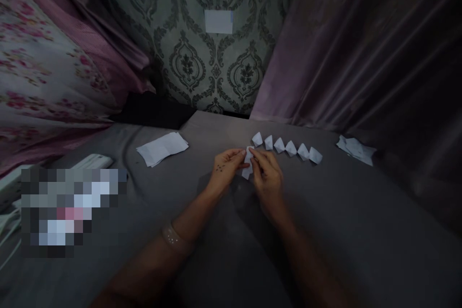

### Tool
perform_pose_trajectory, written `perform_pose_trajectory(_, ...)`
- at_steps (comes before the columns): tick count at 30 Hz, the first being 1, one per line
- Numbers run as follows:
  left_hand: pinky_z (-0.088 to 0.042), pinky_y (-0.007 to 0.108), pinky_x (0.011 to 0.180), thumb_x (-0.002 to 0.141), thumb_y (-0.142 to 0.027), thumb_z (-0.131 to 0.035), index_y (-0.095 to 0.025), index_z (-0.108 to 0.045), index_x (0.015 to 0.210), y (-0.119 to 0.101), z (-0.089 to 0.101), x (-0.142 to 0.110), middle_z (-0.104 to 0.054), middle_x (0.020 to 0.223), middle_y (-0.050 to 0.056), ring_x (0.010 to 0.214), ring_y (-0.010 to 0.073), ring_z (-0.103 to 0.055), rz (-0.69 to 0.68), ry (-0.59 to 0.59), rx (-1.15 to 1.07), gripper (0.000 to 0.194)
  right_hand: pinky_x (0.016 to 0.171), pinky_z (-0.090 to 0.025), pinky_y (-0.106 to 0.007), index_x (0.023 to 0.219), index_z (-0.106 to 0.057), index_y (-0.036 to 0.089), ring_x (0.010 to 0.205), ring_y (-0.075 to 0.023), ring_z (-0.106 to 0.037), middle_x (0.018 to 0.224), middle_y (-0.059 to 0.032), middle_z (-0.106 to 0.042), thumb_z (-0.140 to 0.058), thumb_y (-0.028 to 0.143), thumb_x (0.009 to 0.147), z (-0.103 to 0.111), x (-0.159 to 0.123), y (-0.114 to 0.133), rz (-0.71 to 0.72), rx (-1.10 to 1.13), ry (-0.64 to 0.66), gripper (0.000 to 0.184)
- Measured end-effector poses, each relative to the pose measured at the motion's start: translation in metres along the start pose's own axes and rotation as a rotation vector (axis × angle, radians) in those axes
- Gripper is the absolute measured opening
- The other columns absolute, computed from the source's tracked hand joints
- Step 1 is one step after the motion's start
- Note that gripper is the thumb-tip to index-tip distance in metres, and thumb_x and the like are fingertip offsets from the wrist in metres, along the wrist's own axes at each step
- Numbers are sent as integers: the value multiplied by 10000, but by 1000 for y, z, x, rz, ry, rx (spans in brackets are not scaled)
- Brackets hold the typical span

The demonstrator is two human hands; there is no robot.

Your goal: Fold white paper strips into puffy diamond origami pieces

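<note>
Between my two hands is a small folded piece of white paper, held upright over the grey sheet. My left hand pinches its left edge, thumb and fingers closed on it. On the other edge, my right hand grips with thumb and fingertips; the finer folds are covered by my fingers. Just beyond my right hand, several folded white paper shapes with pointed tops stand in a slanting row. A stack of white paper sheets lies to the left of my hands.
More white papers lie at the far right. A black flat item rests at the back left by the patterned wall. Power strips and cables sit at the left, partly blurred out. Curtains hang on both sides.
</note>
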State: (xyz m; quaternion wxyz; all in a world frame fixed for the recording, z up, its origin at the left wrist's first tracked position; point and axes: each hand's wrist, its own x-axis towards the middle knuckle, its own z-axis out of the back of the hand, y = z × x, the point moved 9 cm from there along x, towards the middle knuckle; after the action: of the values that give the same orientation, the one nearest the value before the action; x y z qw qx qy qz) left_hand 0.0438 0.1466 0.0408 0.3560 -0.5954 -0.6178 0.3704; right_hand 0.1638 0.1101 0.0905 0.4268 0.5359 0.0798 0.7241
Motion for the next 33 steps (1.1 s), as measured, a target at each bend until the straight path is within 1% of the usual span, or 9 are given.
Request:
perform_pose_trajectory(5,-570,287,715,666,-339,-782,-130,-700,701,1,-1,0,-602,648,-3,630,101,-568,-6,1,18,227,792,-517,-344,1239,-633,282,878,-178,-599,945,-59,-604,-455,220,948,0,0,-3,1,-14,-12,347)
perform_pose_trajectory(8,-569,277,704,669,-329,-779,-129,-704,702,3,0,1,-597,645,-5,625,98,-569,2,-6,18,216,777,-517,-331,1245,-632,278,853,-170,-595,923,-55,-596,-455,205,944,-1,-1,-2,24,-15,-21,357)
perform_pose_trajectory(16,-571,280,704,681,-328,-772,-125,-719,738,3,0,1,-611,652,-2,628,102,-579,0,5,44,217,778,-511,-333,1226,-648,255,858,-172,-600,929,-61,-604,-463,183,936,0,-1,2,16,5,-18,351)
perform_pose_trajectory(21,-568,283,708,672,-340,-780,-122,-727,759,4,0,2,-659,706,21,657,117,-612,-7,14,49,240,733,-512,-310,1115,-702,240,823,-163,-614,893,-56,-626,-482,214,933,5,2,2,-75,49,-67,287)
perform_pose_trajectory(27,-567,296,710,630,-400,-806,-114,-737,772,5,-5,1,-710,750,53,684,143,-646,-9,44,45,326,641,-496,-274,971,-732,210,719,-141,-606,839,-40,-641,-564,252,884,11,4,-4,-178,111,-128,194)
perform_pose_trajectory(30,-567,287,695,624,-401,-809,-119,-742,771,4,-7,0,-716,755,53,674,140,-647,-22,52,55,326,611,-483,-264,911,-736,195,717,-146,-608,821,-44,-649,-588,265,862,13,4,-9,-220,130,-148,171)
perform_pose_trajectory(33,-567,294,699,639,-392,-801,-126,-743,768,3,-7,-1,-722,768,59,675,143,-652,-37,52,74,301,613,-484,-269,877,-736,199,728,-155,-610,808,-43,-649,-594,289,848,12,3,-15,-265,149,-156,170)
